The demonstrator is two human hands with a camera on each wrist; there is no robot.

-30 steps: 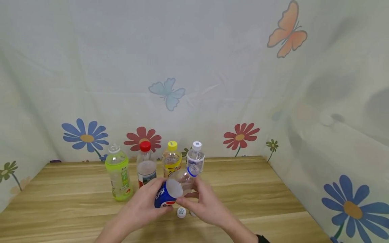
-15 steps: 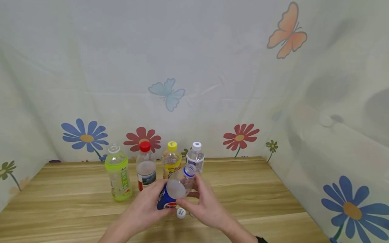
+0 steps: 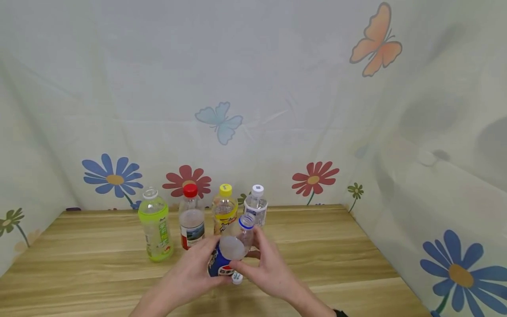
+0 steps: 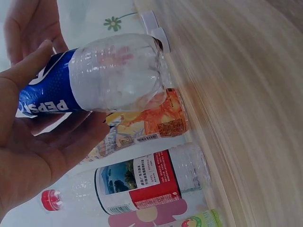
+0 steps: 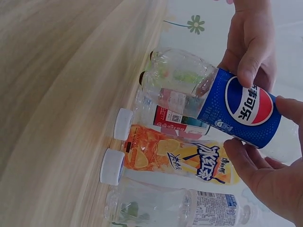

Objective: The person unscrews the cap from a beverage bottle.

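Observation:
Both hands hold a clear Pepsi bottle (image 3: 233, 247) with a blue label, raised above the wooden table. Its mouth is uncapped, with a blue ring round the neck, and it leans slightly to the right in the head view. My left hand (image 3: 190, 269) grips the label from the left, fingers wrapped behind it. From the right, the thumb and fingers of my right hand (image 3: 270, 268) pinch the bottle near the label's upper edge. Dark spots show at the bottle's base in the right wrist view. Under it on the table lie two white caps (image 5: 123, 124).
Behind the hands stand a green-labelled uncapped bottle (image 3: 157, 233), a red-capped bottle (image 3: 192, 222), a yellow-capped iced tea bottle (image 3: 225, 210) and a white-capped clear bottle (image 3: 255, 207). A flowered cloth (image 3: 277, 145) hangs along the wooden table's (image 3: 317, 246) far edge.
The Pepsi bottle has tipped more upright, its mouth swinging slightly left and its label end shifting right and down. The left hand has moved slightly right with it; the standing bottles have stayed put.

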